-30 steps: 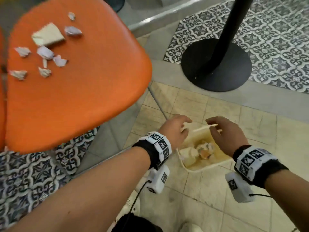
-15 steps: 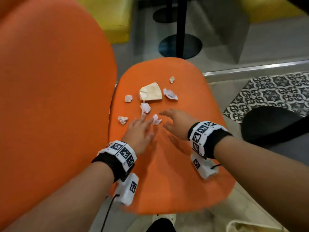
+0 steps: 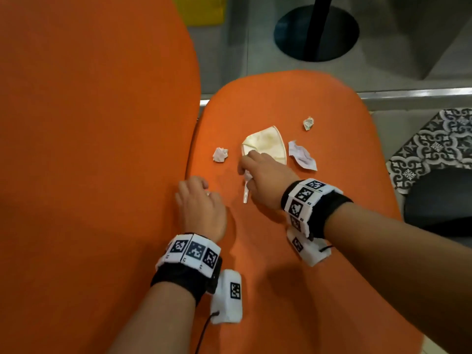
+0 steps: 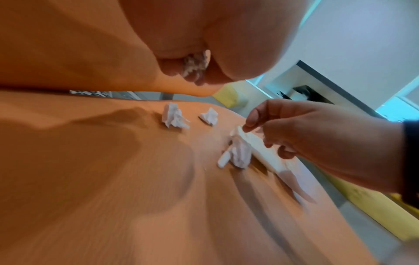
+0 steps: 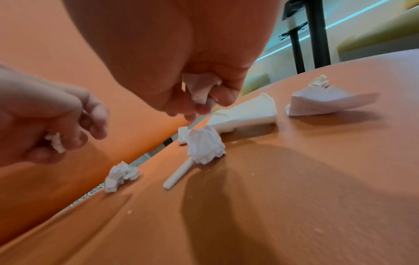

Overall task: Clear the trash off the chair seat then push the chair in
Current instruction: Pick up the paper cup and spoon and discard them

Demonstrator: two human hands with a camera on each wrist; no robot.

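Note:
The orange chair seat (image 3: 319, 251) carries scattered trash: a flattened paper cup (image 3: 267, 144), a crumpled paper ball (image 3: 220, 154) to its left, a larger crumpled sheet (image 3: 302, 155) and a tiny ball (image 3: 308, 123) to its right. A white stick (image 3: 245, 196) and another paper ball (image 5: 205, 145) lie under my right hand. My right hand (image 3: 246, 168) hovers at the cup's near corner with a paper scrap (image 5: 199, 89) pinched in its curled fingers. My left hand (image 3: 194, 186) sits near the backrest, fingers curled round a crumpled paper wad (image 4: 195, 62).
The orange backrest (image 3: 89, 149) rises close on the left. Beyond the seat stands a black table pedestal (image 3: 316, 31) on grey floor. A second dark round base (image 3: 439, 200) and patterned tiles (image 3: 434, 144) lie to the right. A yellow bench (image 3: 199, 8) is at the back.
A second ago both hands were over a container on the floor. Half a second ago they reached open over the seat. Now each holds a paper scrap, and the right hand sits further forward by the cup.

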